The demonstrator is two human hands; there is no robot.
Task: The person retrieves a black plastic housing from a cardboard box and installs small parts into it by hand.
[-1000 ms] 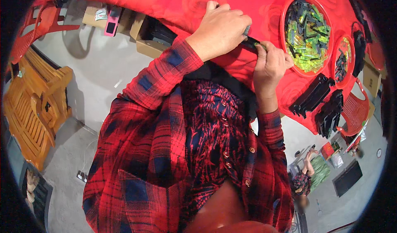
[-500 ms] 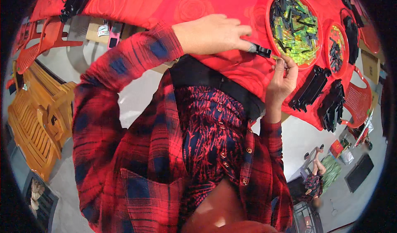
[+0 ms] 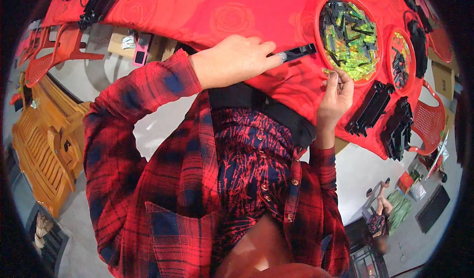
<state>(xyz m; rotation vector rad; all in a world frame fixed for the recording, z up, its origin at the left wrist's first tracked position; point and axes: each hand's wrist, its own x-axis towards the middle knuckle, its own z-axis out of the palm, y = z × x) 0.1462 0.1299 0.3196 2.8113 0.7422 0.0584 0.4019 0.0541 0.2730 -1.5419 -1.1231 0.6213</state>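
Observation:
My left hand (image 3: pixel 242 58) is closed on one end of a black plastic strip (image 3: pixel 298 52), whose free end points right, toward a large red basin (image 3: pixel 317 34). At the basin's near rim, my right hand (image 3: pixel 337 94) pinches a small yellow-green plastic piece (image 3: pixel 325 71) between thumb and fingers. A gap separates the strip from the small piece. Inside the basin lies a heap of translucent yellow-green pieces (image 3: pixel 364 68) mixed with black ones.
A smaller red basin (image 3: pixel 413 56) holds black and orange bits. Two stacks of black strips (image 3: pixel 368 108) lie at the table's right edge on the red cloth (image 3: pixel 276 11). More black parts (image 3: pixel 98 4) lie far left. Red chairs (image 3: pixel 428 120) and a wooden bench (image 3: pixel 42 140) flank the table.
My left hand has drawn back to the left with the black strip, and more of the strip shows. My right hand stays near the basin rim with the small piece.

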